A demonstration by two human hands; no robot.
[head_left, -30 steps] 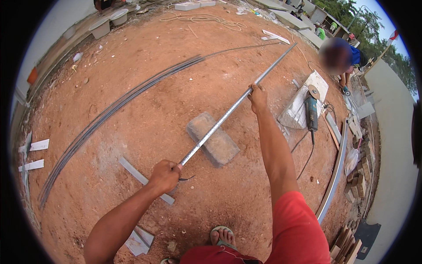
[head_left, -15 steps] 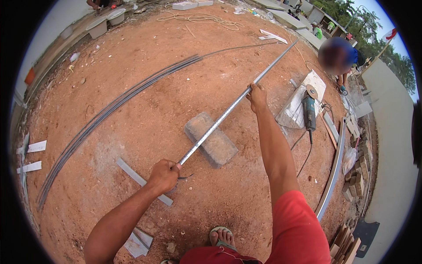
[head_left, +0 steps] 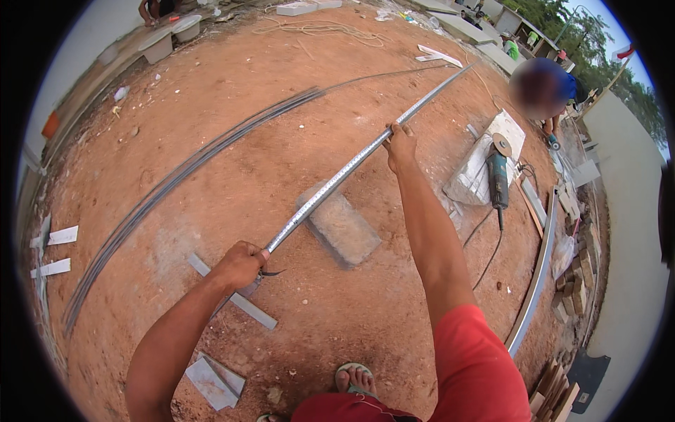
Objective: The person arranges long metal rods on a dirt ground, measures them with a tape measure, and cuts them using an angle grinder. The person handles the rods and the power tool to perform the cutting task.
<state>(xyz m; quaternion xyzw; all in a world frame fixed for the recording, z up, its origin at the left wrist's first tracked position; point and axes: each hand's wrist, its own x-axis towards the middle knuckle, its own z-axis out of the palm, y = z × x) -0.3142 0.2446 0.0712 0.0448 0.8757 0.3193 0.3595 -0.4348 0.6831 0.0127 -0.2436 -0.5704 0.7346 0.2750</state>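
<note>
A long, thin silver metal bar (head_left: 351,166) with small dark marks along its face runs slantwise from near left to far right. My left hand (head_left: 242,266) is closed around its near end. Below that hand shows a small dark object with a black strap (head_left: 273,273), partly hidden; I cannot tell its kind. Farther along, my right hand (head_left: 400,144) grips the bar with fingers and thumb. A grey concrete block (head_left: 346,228) lies on the ground beneath the bar, which crosses above its far end.
An angle grinder (head_left: 498,176) rests against a white-wrapped slab (head_left: 470,169) on the right. Long dark rods (head_left: 190,163) curve across the left. A metal channel (head_left: 536,281) and stacked bricks (head_left: 580,278) lie near the right wall. Another person (head_left: 545,88) crouches at the far right.
Both hands have moved slightly left with the bar, the right hand also a little farther away. The bar's marked face has turned into fuller view.
</note>
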